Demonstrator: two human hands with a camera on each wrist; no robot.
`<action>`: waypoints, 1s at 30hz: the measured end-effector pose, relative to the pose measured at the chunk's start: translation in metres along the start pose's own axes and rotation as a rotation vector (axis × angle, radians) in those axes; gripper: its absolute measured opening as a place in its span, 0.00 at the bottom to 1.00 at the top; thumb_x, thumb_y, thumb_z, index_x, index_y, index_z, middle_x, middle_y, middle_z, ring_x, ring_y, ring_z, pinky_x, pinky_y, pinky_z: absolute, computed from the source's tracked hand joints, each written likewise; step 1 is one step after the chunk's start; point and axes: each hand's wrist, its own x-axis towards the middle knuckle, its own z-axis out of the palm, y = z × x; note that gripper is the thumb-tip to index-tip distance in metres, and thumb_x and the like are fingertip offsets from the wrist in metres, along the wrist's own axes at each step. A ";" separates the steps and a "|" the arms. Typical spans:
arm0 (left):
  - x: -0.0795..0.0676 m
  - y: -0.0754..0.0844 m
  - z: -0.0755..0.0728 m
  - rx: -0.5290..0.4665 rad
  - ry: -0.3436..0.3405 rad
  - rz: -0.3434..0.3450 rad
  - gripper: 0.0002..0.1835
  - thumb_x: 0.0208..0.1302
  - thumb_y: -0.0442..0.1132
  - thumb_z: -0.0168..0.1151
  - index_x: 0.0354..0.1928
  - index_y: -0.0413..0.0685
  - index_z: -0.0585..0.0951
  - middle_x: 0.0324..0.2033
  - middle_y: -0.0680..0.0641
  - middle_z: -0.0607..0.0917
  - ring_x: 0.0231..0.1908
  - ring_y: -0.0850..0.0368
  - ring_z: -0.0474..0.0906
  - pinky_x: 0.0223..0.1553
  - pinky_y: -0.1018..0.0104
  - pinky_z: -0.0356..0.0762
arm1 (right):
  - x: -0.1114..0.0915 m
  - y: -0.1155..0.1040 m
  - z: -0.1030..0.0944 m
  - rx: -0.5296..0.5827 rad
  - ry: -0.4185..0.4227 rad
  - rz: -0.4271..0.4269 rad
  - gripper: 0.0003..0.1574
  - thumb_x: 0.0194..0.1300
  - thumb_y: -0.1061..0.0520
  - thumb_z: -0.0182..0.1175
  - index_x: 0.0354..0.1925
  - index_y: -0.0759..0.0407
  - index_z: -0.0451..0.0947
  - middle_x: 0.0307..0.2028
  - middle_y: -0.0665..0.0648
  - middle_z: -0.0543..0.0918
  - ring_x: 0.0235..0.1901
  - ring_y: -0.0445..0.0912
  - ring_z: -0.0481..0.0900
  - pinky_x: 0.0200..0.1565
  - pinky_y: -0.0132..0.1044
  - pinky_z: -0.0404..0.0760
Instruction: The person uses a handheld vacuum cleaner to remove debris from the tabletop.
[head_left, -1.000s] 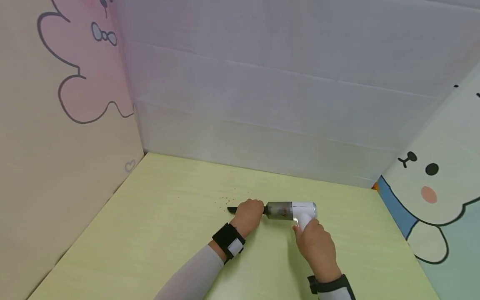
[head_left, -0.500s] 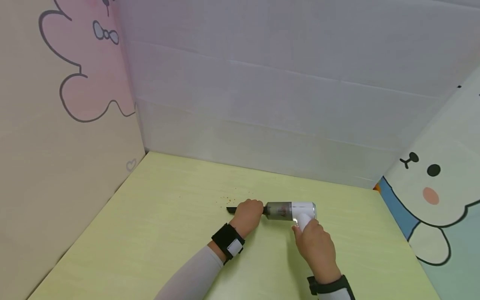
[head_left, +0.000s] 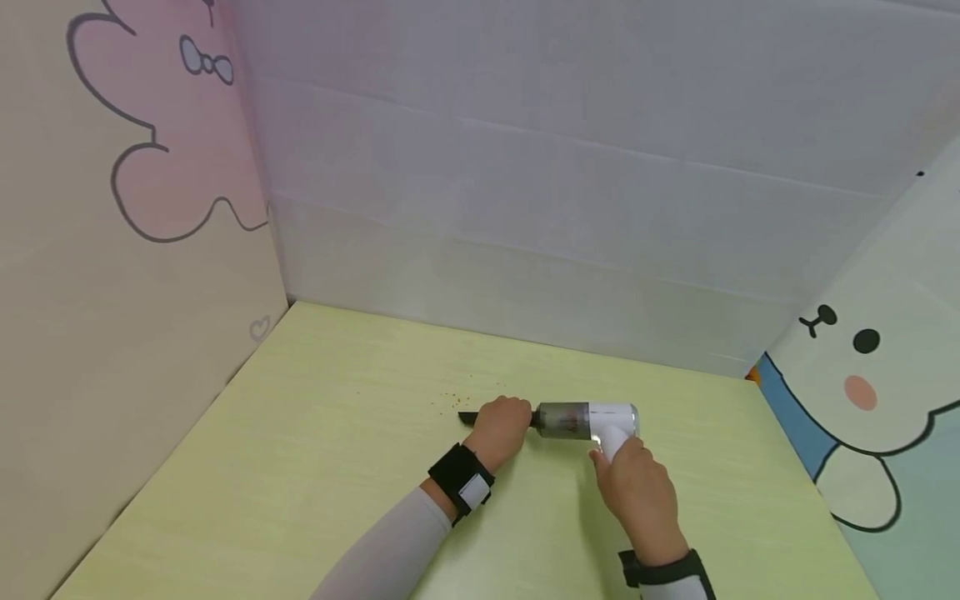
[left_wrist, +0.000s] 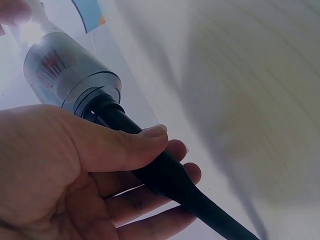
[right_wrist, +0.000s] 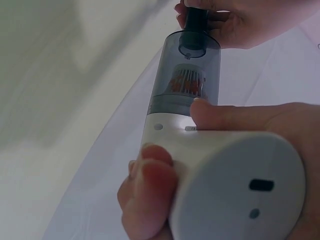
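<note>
A white handheld vacuum cleaner [head_left: 611, 417] with a see-through grey dust cup [head_left: 564, 420] is held level above the table, its nozzle toward the left. My right hand [head_left: 643, 492] grips the handle; in the right wrist view its thumb lies along the white body near a lit spot. My left hand [head_left: 501, 429] holds the black nozzle [left_wrist: 165, 175] between thumb and curled fingers, just ahead of the cup. Reddish bits show around the filter [right_wrist: 187, 82] inside the cup. Small brown crumbs [head_left: 455, 400] lie on the table just beyond the nozzle's tip.
The pale yellow tabletop [head_left: 337, 467] meets a whitish back wall [head_left: 525, 208]. On the left stands a panel with a pink cartoon figure [head_left: 172, 175]. At the right is a panel with a white cartoon bear [head_left: 847, 417].
Both hands and the vacuum cleaner have shifted very slightly to the right in the head view. The grips look the same, and the crumbs remain in place.
</note>
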 end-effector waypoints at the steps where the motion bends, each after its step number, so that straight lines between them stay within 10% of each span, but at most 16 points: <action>1: 0.001 0.000 0.000 0.004 0.005 0.005 0.07 0.70 0.33 0.63 0.31 0.47 0.84 0.24 0.49 0.81 0.26 0.56 0.80 0.24 0.68 0.79 | 0.000 0.000 0.000 0.000 0.002 -0.001 0.34 0.71 0.47 0.62 0.39 0.81 0.67 0.25 0.68 0.75 0.20 0.55 0.76 0.19 0.46 0.76; 30: 0.026 -0.002 0.015 0.035 0.053 0.054 0.07 0.72 0.35 0.62 0.34 0.48 0.84 0.25 0.50 0.83 0.29 0.56 0.81 0.28 0.69 0.80 | 0.014 0.003 -0.006 0.006 0.014 0.029 0.32 0.71 0.48 0.61 0.35 0.79 0.66 0.24 0.68 0.74 0.20 0.57 0.77 0.19 0.48 0.76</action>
